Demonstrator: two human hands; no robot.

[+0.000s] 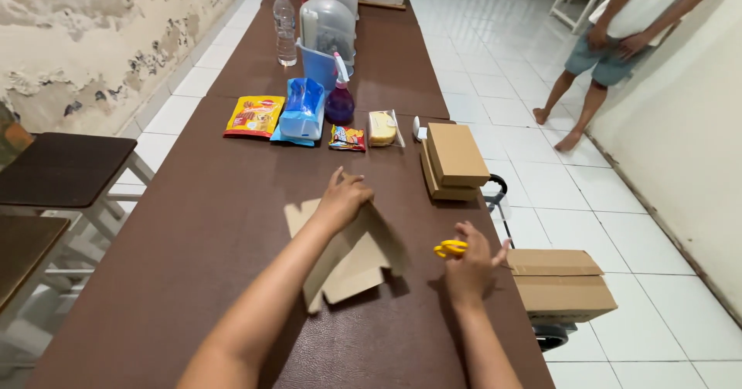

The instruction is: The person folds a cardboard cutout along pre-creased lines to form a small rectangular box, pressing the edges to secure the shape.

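Note:
My left hand (pixel 342 198) rests on top of a partly folded flat cardboard box (pixel 352 261) lying in the middle of the brown table (pixel 193 227), pressing one flap down. My right hand (pixel 470 261) is to the right of the cardboard, near the table's right edge, closed around a small yellow-handled tool (pixel 450 248), probably a cutter or scissors. Beyond my hands, two closed cardboard boxes (pixel 454 159) are stacked at the right side of the table.
Further back lie a yellow snack bag (pixel 254 116), a blue packet (pixel 301 109), a purple spray bottle (pixel 339 95), small packets, a water bottle (pixel 286 27) and domed covers. A cardboard box (pixel 559 282) sits on a trolley right of the table. A person (pixel 618 41) stands by the wall.

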